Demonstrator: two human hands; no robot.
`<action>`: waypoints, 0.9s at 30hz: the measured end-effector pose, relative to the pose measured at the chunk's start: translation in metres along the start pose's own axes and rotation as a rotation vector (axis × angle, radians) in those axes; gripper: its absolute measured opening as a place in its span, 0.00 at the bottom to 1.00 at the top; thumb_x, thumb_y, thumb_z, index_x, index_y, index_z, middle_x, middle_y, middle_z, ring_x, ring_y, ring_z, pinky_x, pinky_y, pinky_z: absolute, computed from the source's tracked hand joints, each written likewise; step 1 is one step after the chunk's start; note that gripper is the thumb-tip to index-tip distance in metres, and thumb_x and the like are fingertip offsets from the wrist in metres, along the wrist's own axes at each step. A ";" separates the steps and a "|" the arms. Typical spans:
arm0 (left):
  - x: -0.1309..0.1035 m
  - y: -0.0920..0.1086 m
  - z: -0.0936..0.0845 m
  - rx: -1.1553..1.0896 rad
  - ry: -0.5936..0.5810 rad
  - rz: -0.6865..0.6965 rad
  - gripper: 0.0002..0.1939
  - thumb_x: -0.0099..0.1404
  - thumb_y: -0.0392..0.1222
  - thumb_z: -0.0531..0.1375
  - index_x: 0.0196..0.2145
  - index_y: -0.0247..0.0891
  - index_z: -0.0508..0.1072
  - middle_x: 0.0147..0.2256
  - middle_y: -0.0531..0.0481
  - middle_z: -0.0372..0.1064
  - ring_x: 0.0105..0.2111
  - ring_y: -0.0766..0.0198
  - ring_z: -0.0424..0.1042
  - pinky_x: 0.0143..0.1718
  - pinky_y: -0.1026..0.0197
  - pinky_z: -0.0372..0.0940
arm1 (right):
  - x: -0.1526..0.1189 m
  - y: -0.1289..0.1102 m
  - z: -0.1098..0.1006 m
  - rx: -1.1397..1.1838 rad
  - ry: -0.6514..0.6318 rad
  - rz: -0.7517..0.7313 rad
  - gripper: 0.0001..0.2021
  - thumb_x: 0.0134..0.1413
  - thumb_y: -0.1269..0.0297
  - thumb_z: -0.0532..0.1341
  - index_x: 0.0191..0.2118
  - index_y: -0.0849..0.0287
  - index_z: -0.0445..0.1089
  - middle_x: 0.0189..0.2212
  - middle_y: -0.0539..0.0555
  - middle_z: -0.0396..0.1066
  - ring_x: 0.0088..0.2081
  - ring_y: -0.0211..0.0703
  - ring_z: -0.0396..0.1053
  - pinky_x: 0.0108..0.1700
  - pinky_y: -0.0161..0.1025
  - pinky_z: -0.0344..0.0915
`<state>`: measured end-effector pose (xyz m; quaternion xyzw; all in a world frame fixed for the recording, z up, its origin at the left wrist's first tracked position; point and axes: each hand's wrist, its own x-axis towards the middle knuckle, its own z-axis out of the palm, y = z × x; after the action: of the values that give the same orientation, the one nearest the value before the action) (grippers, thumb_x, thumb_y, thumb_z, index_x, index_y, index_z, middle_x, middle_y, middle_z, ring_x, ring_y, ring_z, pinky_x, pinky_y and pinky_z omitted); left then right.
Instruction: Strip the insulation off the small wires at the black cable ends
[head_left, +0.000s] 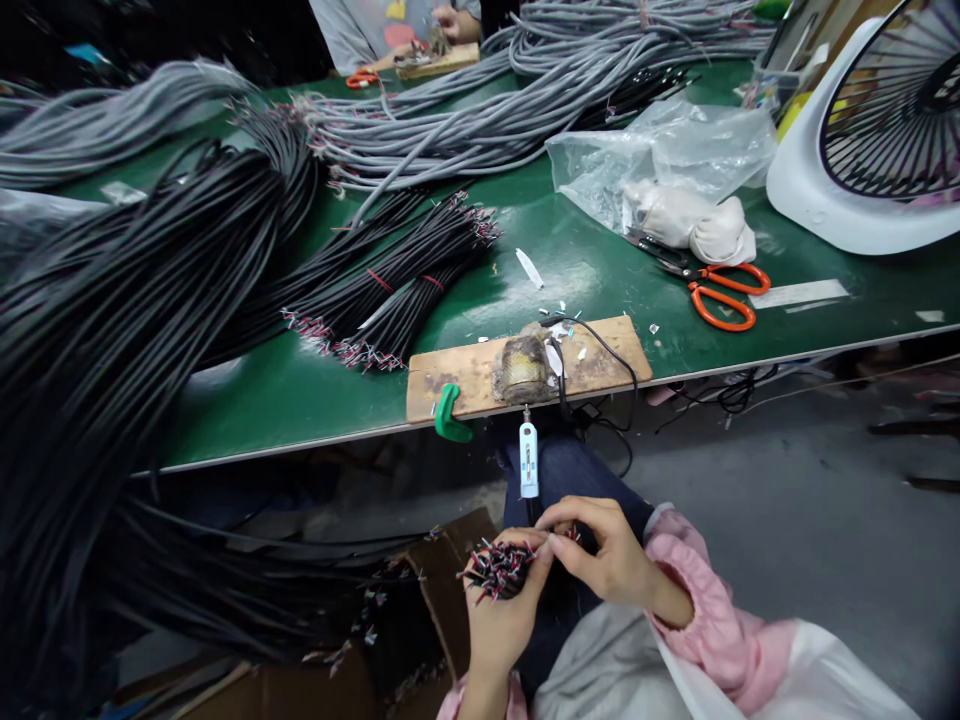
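Observation:
Low in the head view, my left hand [501,625] is wrapped round a bundle of black cables [501,568] whose stripped ends show red and white wires. My right hand [606,552] is just to its right, thumb and forefinger pinched together close to my left thumb; what lies between those fingertips is too small to name. Beyond the hands, a light blue tool [529,460] points up at the table edge. A wooden board [465,372] there carries a stained, taped block [523,366].
Tied black cable bundles [405,290], long grey cables [450,140] and orange-handled scissors [724,290] lie on the green table [315,410]. A white fan [810,190] stands at right. Loose black cables [150,330] hang over the left edge near a cardboard box [442,575]. Another person's hand [448,22] shows at the top.

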<state>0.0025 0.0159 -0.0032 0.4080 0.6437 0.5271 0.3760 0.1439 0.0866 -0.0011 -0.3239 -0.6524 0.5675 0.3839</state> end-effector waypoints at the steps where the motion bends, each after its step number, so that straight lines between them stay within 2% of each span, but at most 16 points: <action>1: 0.000 0.000 0.000 0.006 0.003 0.000 0.11 0.63 0.45 0.69 0.26 0.38 0.79 0.26 0.49 0.79 0.28 0.57 0.80 0.36 0.58 0.77 | 0.000 -0.001 0.000 -0.007 0.005 -0.013 0.09 0.62 0.65 0.60 0.40 0.61 0.78 0.29 0.56 0.78 0.28 0.42 0.72 0.32 0.37 0.67; 7: -0.001 -0.004 0.003 0.064 0.040 -0.043 0.11 0.62 0.43 0.68 0.24 0.37 0.79 0.24 0.49 0.78 0.24 0.58 0.78 0.31 0.60 0.75 | 0.001 -0.003 0.002 -0.036 0.046 -0.105 0.10 0.64 0.71 0.57 0.40 0.60 0.77 0.33 0.55 0.81 0.32 0.42 0.76 0.36 0.35 0.69; 11: -0.002 -0.006 0.004 0.041 0.074 -0.083 0.10 0.61 0.42 0.68 0.24 0.37 0.78 0.23 0.49 0.78 0.24 0.59 0.79 0.31 0.61 0.75 | 0.000 0.000 0.005 -0.065 0.093 -0.137 0.11 0.66 0.72 0.55 0.41 0.60 0.76 0.33 0.54 0.81 0.32 0.40 0.77 0.38 0.32 0.70; 15: -0.001 -0.005 0.004 0.040 0.068 -0.103 0.08 0.60 0.41 0.68 0.24 0.37 0.79 0.24 0.49 0.79 0.25 0.58 0.80 0.31 0.60 0.75 | -0.001 0.002 0.006 -0.082 0.123 -0.093 0.11 0.66 0.71 0.55 0.41 0.60 0.77 0.32 0.53 0.80 0.30 0.38 0.76 0.36 0.31 0.68; 21: 0.000 -0.003 0.004 0.020 0.020 -0.078 0.07 0.61 0.40 0.68 0.25 0.38 0.79 0.24 0.49 0.80 0.25 0.58 0.80 0.31 0.60 0.76 | -0.002 0.005 0.005 -0.049 0.142 -0.010 0.12 0.67 0.68 0.55 0.42 0.59 0.77 0.25 0.50 0.74 0.24 0.36 0.69 0.28 0.31 0.63; 27: 0.001 0.000 0.003 0.093 -0.029 -0.022 0.07 0.62 0.39 0.66 0.26 0.38 0.80 0.26 0.49 0.80 0.27 0.58 0.80 0.33 0.60 0.75 | -0.004 0.009 0.006 0.034 0.126 0.060 0.13 0.68 0.67 0.54 0.43 0.60 0.77 0.25 0.50 0.73 0.22 0.35 0.69 0.26 0.30 0.63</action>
<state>0.0042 0.0181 -0.0042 0.4257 0.6662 0.4865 0.3718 0.1410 0.0817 -0.0110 -0.3719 -0.6070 0.5683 0.4126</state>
